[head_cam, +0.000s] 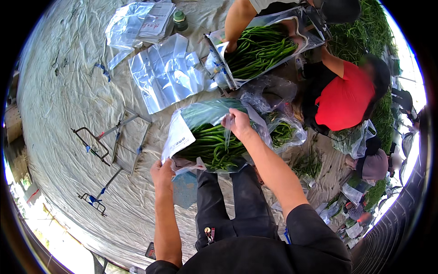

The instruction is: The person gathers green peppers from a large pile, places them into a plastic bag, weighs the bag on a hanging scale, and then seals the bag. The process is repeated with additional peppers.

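A clear plastic bag [212, 111] full of long green peppers [219, 144] lies before me, just beyond my knees. My left hand [163, 173] pinches the near left corner of the bag, beside a white printed sheet [179, 135] at that end. My right hand [237, 124] grips the bag's film above the peppers. A smaller open plastic bag [294, 135] with green peppers rests at its right. Farther up, another person's bare arms [239, 20] reach into a framed, lined holder of green peppers [261, 51].
Flat clear bags [167, 72] and stacked printed sheets [155, 24] lie on the cloth ground near a green-lidded jar [180, 20]. Metal frames [131, 137] stand at the left. A person in a red shirt [345, 99] sits at the right, with green pepper heaps [359, 30] behind.
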A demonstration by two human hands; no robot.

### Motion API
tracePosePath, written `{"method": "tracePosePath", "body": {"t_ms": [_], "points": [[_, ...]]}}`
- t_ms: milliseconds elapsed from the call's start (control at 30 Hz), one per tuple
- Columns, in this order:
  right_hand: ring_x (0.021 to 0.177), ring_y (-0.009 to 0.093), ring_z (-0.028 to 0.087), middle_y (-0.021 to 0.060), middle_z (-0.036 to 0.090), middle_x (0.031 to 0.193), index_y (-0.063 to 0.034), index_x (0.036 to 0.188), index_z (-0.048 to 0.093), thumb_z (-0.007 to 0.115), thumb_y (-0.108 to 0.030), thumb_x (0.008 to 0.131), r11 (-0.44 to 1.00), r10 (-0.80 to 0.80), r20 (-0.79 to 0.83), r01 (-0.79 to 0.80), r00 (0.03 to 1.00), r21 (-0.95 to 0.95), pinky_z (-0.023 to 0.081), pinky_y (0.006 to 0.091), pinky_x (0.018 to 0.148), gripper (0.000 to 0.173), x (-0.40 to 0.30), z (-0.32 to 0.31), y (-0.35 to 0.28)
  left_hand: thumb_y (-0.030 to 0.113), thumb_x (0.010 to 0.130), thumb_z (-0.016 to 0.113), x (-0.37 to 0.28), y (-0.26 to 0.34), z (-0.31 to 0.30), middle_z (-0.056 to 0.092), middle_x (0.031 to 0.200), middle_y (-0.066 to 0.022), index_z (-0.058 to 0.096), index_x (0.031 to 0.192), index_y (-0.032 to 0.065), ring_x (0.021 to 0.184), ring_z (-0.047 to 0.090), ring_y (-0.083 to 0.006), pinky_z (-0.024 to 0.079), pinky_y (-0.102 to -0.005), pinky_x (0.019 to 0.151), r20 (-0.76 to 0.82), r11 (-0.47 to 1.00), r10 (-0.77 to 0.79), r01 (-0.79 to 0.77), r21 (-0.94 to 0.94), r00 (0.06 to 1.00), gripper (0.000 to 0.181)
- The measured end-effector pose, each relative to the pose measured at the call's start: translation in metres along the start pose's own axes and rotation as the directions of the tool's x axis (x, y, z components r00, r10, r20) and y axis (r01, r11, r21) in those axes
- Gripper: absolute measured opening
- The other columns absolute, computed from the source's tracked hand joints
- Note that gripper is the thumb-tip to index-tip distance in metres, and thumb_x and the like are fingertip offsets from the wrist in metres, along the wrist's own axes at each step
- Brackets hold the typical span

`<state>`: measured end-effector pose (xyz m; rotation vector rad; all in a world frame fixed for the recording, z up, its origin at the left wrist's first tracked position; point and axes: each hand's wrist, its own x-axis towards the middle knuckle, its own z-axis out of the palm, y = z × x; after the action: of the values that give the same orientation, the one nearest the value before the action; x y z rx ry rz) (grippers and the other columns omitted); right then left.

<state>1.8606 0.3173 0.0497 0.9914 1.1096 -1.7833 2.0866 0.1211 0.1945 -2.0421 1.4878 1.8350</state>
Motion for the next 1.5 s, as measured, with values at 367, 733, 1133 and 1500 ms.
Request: {"method": "tracePosePath", "body": {"t_ms": [367, 733, 1133, 1500], "points": [[0.089, 0.030, 0.067, 0.0160, 0.069, 0.094, 0.0008, 0.096, 0.069, 0.059, -0.019, 0.092, 0.101, -0.622, 0.509, 0.706, 0.595, -0.701, 0.052, 0.0383, 0.079, 0.022, -0.024, -0.008, -0.029, 0.016, 0.093, 0.064, 0.061, 0.080, 0.021, 0.040, 0.057, 0.0044, 0.062, 0.093, -0.0032, 0.045, 0.037, -0.0080, 0.041, -0.0305, 0.050, 0.153, 0.983, -0.010, 0.039, -0.182, 0.988, 0.020], [0.089, 0.028, 0.055, 0.0080, 0.056, 0.086, -0.0055, 0.082, 0.066, 0.068, -0.016, 0.077, -0.648, -0.337, 0.831, 0.531, 0.443, -0.546, 0.045, 0.0411, 0.082, 0.012, -0.008, -0.072, 0.032, 0.015, 0.094, 0.064, 0.083, 0.100, 0.032, 0.035, 0.057, 0.0051, 0.062, 0.092, -0.0029, 0.046, 0.032, -0.0064, 0.038, -0.0306, 0.053, 0.146, 0.981, 0.020, 0.008, -0.194, 0.989, 0.018], [0.089, 0.026, 0.060, 0.0049, 0.064, 0.084, -0.0134, 0.080, 0.077, 0.081, -0.024, 0.067, -0.197, -0.594, 0.477, 0.458, 0.647, -0.867, 0.045, 0.0406, 0.084, 0.018, 0.025, -0.079, 0.037, 0.020, 0.097, 0.063, 0.079, 0.106, 0.028, 0.038, 0.060, 0.0054, 0.061, 0.098, -0.0024, 0.049, 0.033, -0.0046, 0.038, -0.0266, 0.053, 0.228, 0.987, 0.078, -0.043, -0.155, 0.971, 0.022], [0.104, 0.034, 0.058, 0.0126, 0.063, 0.105, -0.0031, 0.101, 0.067, 0.063, -0.016, 0.082, -0.315, -0.727, 0.614, 0.646, 0.307, -0.695, 0.043, 0.0450, 0.094, 0.023, -0.016, -0.073, 0.018, 0.019, 0.100, 0.058, 0.070, 0.095, 0.030, 0.037, 0.062, 0.0054, 0.060, 0.102, -0.0039, 0.050, 0.032, -0.0048, 0.034, -0.0260, 0.052, 0.153, 0.959, 0.094, -0.048, -0.281, 0.984, 0.023]]}}
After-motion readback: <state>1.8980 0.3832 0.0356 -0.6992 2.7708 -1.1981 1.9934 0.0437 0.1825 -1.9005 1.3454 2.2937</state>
